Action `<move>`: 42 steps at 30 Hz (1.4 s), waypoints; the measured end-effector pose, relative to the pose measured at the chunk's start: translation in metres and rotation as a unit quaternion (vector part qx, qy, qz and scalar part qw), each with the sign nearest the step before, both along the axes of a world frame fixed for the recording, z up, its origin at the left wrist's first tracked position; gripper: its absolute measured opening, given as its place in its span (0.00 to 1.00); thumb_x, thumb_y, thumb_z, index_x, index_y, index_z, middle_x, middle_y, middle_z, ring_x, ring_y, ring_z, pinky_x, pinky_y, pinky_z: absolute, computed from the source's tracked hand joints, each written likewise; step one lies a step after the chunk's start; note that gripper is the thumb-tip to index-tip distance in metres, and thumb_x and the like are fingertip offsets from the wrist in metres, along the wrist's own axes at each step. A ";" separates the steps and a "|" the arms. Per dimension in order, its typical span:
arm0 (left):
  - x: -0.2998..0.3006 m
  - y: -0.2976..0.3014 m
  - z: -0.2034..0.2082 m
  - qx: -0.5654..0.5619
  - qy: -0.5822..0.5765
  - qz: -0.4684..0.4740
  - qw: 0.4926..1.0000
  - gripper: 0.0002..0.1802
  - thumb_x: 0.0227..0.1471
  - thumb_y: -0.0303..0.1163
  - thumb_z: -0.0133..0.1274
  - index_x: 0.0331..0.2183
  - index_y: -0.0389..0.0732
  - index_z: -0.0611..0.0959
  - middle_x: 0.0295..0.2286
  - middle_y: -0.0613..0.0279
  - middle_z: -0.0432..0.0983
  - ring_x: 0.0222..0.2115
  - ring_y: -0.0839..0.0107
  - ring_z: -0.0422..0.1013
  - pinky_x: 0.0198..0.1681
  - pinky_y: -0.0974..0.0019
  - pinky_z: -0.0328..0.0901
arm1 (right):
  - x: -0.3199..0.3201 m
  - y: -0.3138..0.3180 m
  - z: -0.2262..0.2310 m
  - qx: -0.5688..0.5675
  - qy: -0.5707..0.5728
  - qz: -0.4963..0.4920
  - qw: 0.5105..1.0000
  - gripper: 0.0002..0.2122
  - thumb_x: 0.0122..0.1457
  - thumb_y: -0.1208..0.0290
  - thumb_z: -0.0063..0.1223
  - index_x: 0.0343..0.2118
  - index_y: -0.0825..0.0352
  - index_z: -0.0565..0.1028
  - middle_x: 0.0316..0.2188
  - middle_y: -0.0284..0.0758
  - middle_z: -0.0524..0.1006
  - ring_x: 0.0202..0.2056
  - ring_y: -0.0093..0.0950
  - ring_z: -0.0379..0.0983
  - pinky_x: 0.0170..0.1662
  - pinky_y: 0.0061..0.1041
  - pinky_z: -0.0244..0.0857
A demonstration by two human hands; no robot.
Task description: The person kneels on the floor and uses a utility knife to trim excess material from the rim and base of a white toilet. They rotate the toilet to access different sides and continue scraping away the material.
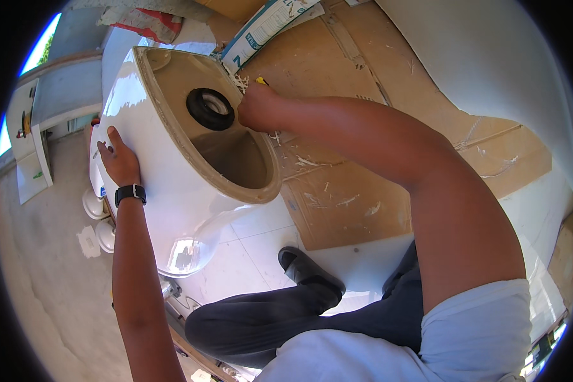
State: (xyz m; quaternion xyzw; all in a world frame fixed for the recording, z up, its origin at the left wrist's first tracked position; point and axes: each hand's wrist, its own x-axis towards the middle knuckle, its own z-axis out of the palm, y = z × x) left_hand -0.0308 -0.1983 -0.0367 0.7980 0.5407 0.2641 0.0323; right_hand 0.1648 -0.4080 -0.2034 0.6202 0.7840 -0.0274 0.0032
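A glossy white ceramic toilet [149, 137] lies tipped over, its hollow beige underside facing me. A black rubber ring [209, 109] sits around the round outlet inside that hollow. My left hand [119, 160] rests on the white outer side, fingers spread against it. At the opposite rim of the base, my right hand [256, 108] is closed in a fist. A small yellow-and-black tool [261, 81] shows at the top of the fist; most of it is hidden by my fingers. White shreds [240, 81] cling to the rim beside that hand.
Flattened cardboard [356, 210] covers the floor on the right, littered with white scraps. A printed carton [261, 35] stands at the far side. White round lids [95, 204] lie left of the toilet. My sandalled foot [309, 267] is on white tiles near its base.
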 end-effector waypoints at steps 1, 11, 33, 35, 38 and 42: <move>0.000 0.000 0.001 0.007 0.004 0.002 1.000 0.57 0.59 0.69 0.45 0.67 0.26 0.58 0.60 0.34 0.66 0.63 0.48 0.64 0.65 0.56 0.59 | 0.003 0.001 0.003 -0.001 0.017 -0.011 1.000 0.07 0.57 0.68 0.58 0.33 0.54 0.87 0.35 0.28 0.86 0.41 0.30 0.83 0.34 0.35 0.72; 0.002 -0.002 0.001 -0.010 -0.010 -0.008 1.000 0.56 0.60 0.67 0.45 0.67 0.25 0.57 0.61 0.34 0.65 0.63 0.48 0.64 0.65 0.58 0.58 | -0.001 0.017 0.007 -0.029 0.074 -0.069 0.994 0.09 0.51 0.69 0.63 0.36 0.56 0.86 0.37 0.31 0.85 0.42 0.36 0.83 0.36 0.38 0.76; 0.002 -0.003 0.002 -0.038 -0.022 -0.011 0.999 0.56 0.61 0.66 0.45 0.67 0.25 0.55 0.62 0.34 0.63 0.64 0.49 0.62 0.65 0.59 0.59 | 0.019 0.006 -0.018 0.072 0.082 -0.065 0.992 0.05 0.51 0.71 0.59 0.28 0.58 0.85 0.30 0.33 0.85 0.36 0.36 0.83 0.37 0.37 0.72; 0.003 -0.004 0.003 -0.038 -0.020 -0.010 0.999 0.56 0.61 0.66 0.45 0.67 0.25 0.55 0.62 0.34 0.63 0.64 0.49 0.62 0.65 0.59 0.59 | 0.022 0.007 -0.022 0.069 0.096 -0.098 0.988 0.05 0.51 0.70 0.59 0.28 0.58 0.85 0.30 0.34 0.85 0.36 0.36 0.83 0.36 0.37 0.72; 0.003 -0.004 0.003 -0.036 -0.019 -0.008 0.999 0.56 0.61 0.67 0.45 0.67 0.24 0.55 0.62 0.34 0.63 0.64 0.48 0.62 0.65 0.59 0.59 | 0.026 0.006 -0.032 0.080 0.134 -0.087 0.984 0.04 0.51 0.69 0.60 0.28 0.58 0.85 0.29 0.34 0.85 0.36 0.35 0.83 0.37 0.39 0.72; 0.002 -0.002 0.003 -0.030 -0.015 -0.008 0.999 0.56 0.61 0.67 0.45 0.67 0.24 0.55 0.62 0.34 0.63 0.64 0.48 0.62 0.65 0.59 0.59 | 0.019 0.008 -0.036 0.087 0.100 -0.064 0.989 0.04 0.51 0.69 0.60 0.28 0.58 0.85 0.29 0.33 0.85 0.36 0.34 0.83 0.37 0.39 0.71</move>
